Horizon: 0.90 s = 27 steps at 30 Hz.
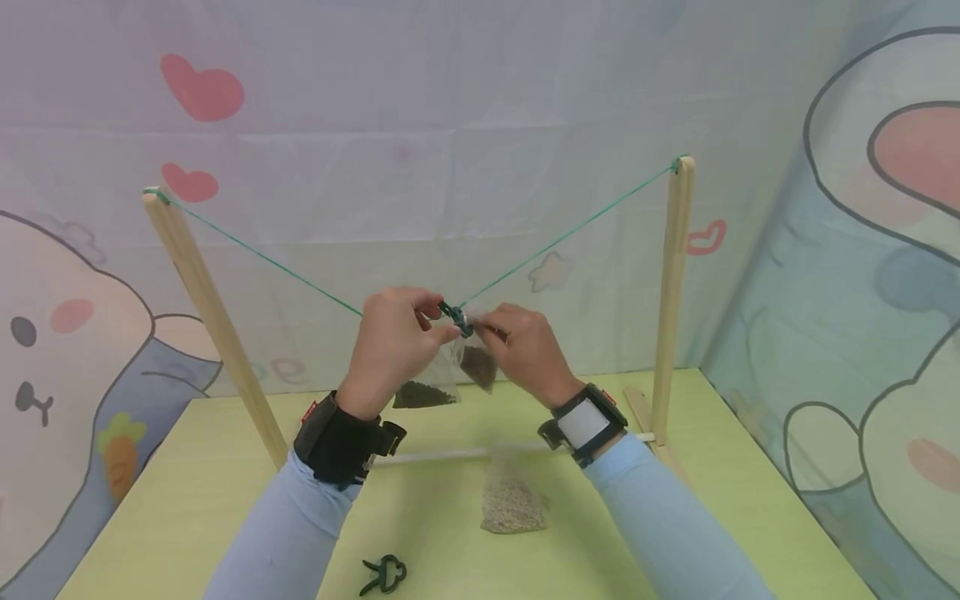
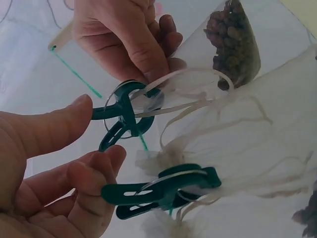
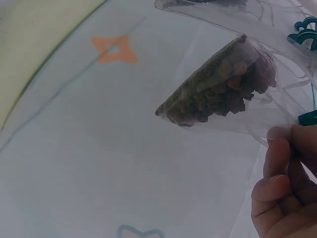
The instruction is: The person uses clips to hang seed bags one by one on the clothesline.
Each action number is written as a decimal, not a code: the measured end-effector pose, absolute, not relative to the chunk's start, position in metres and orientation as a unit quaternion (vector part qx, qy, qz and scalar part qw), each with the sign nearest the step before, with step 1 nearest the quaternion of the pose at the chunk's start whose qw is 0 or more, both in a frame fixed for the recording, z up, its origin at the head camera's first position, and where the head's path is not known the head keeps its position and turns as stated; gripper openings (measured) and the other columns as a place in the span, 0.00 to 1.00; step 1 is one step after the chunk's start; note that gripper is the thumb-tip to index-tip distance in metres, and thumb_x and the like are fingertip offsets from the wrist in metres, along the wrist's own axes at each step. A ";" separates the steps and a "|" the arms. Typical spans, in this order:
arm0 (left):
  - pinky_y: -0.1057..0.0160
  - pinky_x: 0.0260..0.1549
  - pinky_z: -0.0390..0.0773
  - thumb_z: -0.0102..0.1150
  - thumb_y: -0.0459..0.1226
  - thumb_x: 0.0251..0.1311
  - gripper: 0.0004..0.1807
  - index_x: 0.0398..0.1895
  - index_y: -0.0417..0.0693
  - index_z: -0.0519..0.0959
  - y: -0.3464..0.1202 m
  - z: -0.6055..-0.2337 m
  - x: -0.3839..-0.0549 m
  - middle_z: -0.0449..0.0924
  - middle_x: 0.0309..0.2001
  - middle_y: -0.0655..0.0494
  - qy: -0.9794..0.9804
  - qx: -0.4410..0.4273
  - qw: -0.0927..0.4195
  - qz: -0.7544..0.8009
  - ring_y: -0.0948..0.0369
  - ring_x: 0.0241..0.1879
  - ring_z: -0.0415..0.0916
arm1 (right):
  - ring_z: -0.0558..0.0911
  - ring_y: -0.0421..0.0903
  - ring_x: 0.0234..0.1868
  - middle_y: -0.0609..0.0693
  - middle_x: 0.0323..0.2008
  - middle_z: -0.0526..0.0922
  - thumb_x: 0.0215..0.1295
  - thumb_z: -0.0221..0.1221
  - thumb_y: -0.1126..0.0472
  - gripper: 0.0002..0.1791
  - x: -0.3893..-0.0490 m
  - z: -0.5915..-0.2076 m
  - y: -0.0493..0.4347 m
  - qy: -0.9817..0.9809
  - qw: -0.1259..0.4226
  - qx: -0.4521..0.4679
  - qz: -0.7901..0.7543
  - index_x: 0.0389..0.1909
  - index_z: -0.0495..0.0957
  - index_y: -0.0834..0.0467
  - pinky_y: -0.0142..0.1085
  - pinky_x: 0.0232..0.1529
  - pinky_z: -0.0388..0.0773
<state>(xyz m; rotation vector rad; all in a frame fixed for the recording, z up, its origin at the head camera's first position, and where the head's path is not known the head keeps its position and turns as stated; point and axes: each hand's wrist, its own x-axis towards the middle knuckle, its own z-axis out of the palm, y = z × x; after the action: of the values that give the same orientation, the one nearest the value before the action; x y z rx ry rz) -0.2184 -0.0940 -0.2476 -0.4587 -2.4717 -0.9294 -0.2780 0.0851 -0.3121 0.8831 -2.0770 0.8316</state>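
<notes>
Between thumb and fingers, my left hand (image 1: 393,346) pinches the handles of a dark green spring clip (image 2: 128,111) on the green string (image 1: 258,252). My right hand (image 1: 531,348) pinches the gathered top of a sheer drawstring bag of reddish-brown lumps (image 3: 223,87), right beside that clip's jaws. The bag hangs tilted below the fingers. Close by on the string, a second green clip (image 2: 166,191) grips the neck of another sheer bag, with dark contents (image 1: 423,395), partly behind my left hand.
Two wooden posts (image 1: 213,325) (image 1: 675,292) hold the sagging string's ends. A white rod (image 1: 461,455) runs low between them. On the yellow-green table (image 1: 750,508) lie a sheer bag of pale grains (image 1: 513,505) and a loose green clip (image 1: 388,574). A printed cloth (image 1: 337,192) hangs behind.
</notes>
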 end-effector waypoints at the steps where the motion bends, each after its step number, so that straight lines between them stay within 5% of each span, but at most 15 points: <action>1: 0.65 0.27 0.74 0.67 0.39 0.50 0.19 0.46 0.43 0.81 -0.094 -0.248 -0.218 0.81 0.36 0.50 -0.900 -0.174 0.233 -0.326 0.58 0.30 0.75 | 0.67 0.38 0.21 0.45 0.21 0.75 0.65 0.55 0.60 0.09 -0.278 -0.312 0.085 -0.808 0.356 0.341 0.322 0.32 0.84 0.56 0.30 0.21 0.65; 11: 0.65 0.30 0.72 0.63 0.39 0.55 0.19 0.50 0.43 0.78 -0.110 -0.261 -0.188 0.77 0.40 0.50 -0.879 -0.233 0.338 -0.244 0.60 0.29 0.71 | 0.69 0.38 0.21 0.45 0.22 0.76 0.63 0.56 0.62 0.07 -0.279 -0.315 0.088 -0.826 0.308 0.357 0.309 0.34 0.84 0.56 0.30 0.22 0.68; 17: 0.67 0.27 0.68 0.61 0.40 0.57 0.20 0.53 0.46 0.78 -0.129 -0.277 -0.167 0.77 0.42 0.54 -0.871 -0.270 0.351 -0.214 0.65 0.28 0.65 | 0.76 0.37 0.30 0.46 0.33 0.81 0.66 0.54 0.60 0.10 -0.275 -0.311 0.103 -0.849 0.250 0.342 0.315 0.42 0.82 0.56 0.29 0.30 0.74; 27: 0.62 0.43 0.74 0.64 0.39 0.54 0.24 0.57 0.49 0.75 -0.164 -0.323 -0.153 0.75 0.50 0.55 -0.867 -0.282 0.357 -0.202 0.59 0.51 0.72 | 0.77 0.41 0.39 0.50 0.44 0.78 0.68 0.51 0.55 0.16 -0.249 -0.331 0.144 -0.842 0.295 0.291 0.345 0.54 0.76 0.53 0.34 0.36 0.76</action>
<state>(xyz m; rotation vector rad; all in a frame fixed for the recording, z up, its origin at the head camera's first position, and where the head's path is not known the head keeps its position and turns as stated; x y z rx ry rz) -0.1527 -0.1641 -0.3231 -0.7274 -2.2396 -0.5224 -0.2489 0.1438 -0.3312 0.7734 -2.2408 0.9186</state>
